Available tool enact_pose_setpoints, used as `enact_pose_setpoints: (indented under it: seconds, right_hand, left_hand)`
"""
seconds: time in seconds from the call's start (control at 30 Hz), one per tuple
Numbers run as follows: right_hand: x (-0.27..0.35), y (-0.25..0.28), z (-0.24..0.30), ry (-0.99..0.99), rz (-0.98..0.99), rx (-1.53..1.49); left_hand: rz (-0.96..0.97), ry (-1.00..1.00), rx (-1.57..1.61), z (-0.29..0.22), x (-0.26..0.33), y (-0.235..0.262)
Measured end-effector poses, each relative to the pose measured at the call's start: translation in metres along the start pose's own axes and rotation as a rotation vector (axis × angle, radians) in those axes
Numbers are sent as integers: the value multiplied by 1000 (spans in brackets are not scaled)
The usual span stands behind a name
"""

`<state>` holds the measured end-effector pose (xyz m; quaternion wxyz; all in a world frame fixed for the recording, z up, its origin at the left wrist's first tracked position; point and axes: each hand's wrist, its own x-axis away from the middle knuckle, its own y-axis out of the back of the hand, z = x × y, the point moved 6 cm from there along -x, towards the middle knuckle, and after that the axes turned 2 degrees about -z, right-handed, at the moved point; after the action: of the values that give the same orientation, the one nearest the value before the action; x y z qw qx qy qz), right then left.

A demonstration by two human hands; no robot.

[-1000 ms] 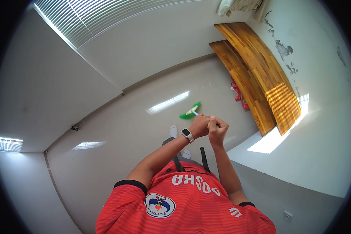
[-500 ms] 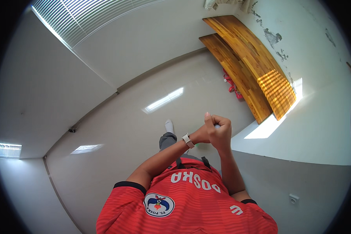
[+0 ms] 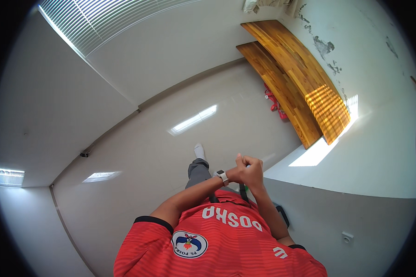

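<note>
In front of my waist, my left hand (image 3: 235, 174) and my right hand (image 3: 253, 172) are held together. The right hand is a closed fist with its thumb pointing up and away, and it covers the left hand's fingers. A small pale bluish bit (image 3: 248, 165) shows at the right fist; its kind is too small to make out. Below the hands a spot of green (image 3: 246, 188) peeks out, mostly hidden. A light-strapped watch (image 3: 222, 177) sits on my left wrist.
Two wooden boards (image 3: 282, 69) lean along the wall at the far right, with red items (image 3: 275, 105) beside them. A socket (image 3: 347, 237) is on the right wall. A dark object (image 3: 282, 215) stands beside my right forearm. My white-socked foot (image 3: 198, 151) is on the floor.
Both hands have come down together toward my waist and slightly left. The pale bit at the right fist shows less now. A dark object has come into view beside my right forearm.
</note>
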<state>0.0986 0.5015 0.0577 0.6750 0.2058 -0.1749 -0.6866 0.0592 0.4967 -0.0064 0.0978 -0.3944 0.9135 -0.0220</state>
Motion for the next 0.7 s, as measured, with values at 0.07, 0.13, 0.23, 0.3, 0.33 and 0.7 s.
enact_pose_setpoints:
  seconds: [0.07,0.13,0.23,0.3,0.33,0.7]
  right_hand:
    - [0,-2,-3,94,-58,-44]
    - [-1,-3,-4,193,-114,-91]
    - [-4,0,-2,279,-139,-156]
    - [-9,6,5,308,-188,-199]
    - [-12,7,4,314,-187,-202]
    - [-21,31,47,242,-297,-171]
  left_hand:
    - [30,4,-38,7,4,9]
    - [57,8,-81,13,1,28]
    - [125,30,-164,2,-10,36]
    - [162,7,-315,-1,-21,41]
    - [158,5,-321,2,-26,44]
    - [87,-29,-482,-52,-39,49]
